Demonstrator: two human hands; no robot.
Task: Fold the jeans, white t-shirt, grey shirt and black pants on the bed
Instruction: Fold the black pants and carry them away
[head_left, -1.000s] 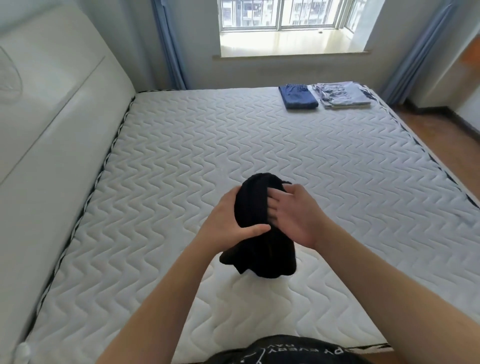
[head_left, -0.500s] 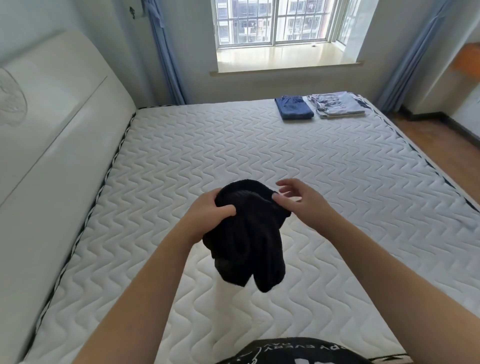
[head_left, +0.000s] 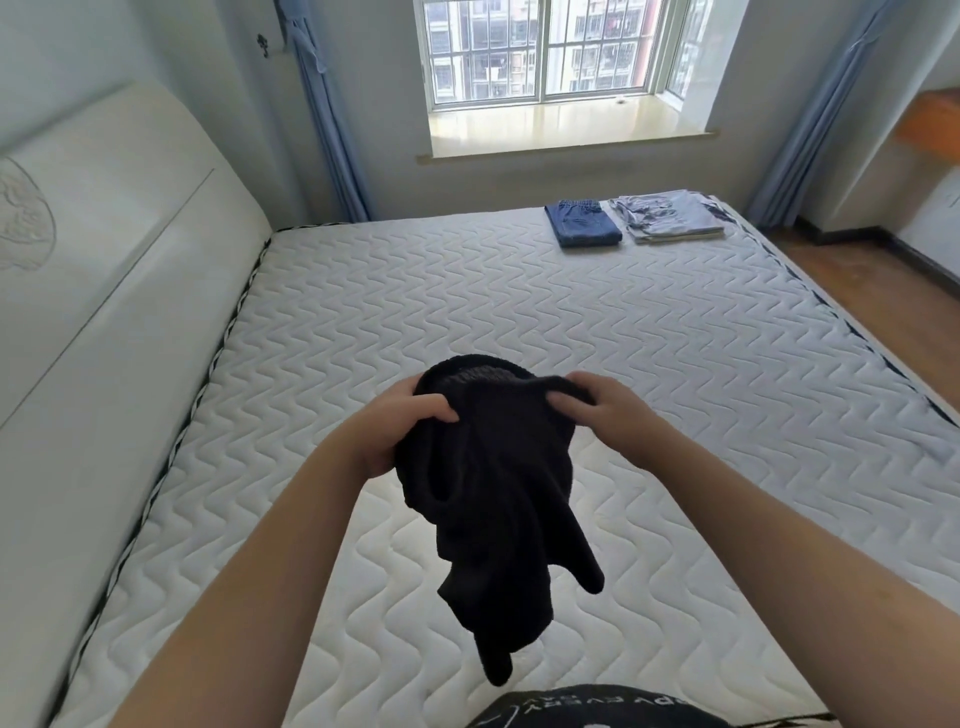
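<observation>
I hold the black pants in the air above the bed, in front of my body. My left hand grips the upper edge of the bunched cloth on its left side, with the fingers curled into the fabric. My right hand grips the same upper edge on its right side, also with curled fingers. Between my hands the cloth is gathered, and the rest hangs down in two uneven ends that do not touch the mattress.

At the far side of the bed, near the window, the folded jeans lie flat. Just beside them, to the right, lies a folded pile of light grey and white clothes; I cannot tell the single pieces apart.

At the bottom edge I see my dark shirt with white letters, upside down. I read "EVERY" there; the other letters are not clear.

The white headboard stands on the left.
</observation>
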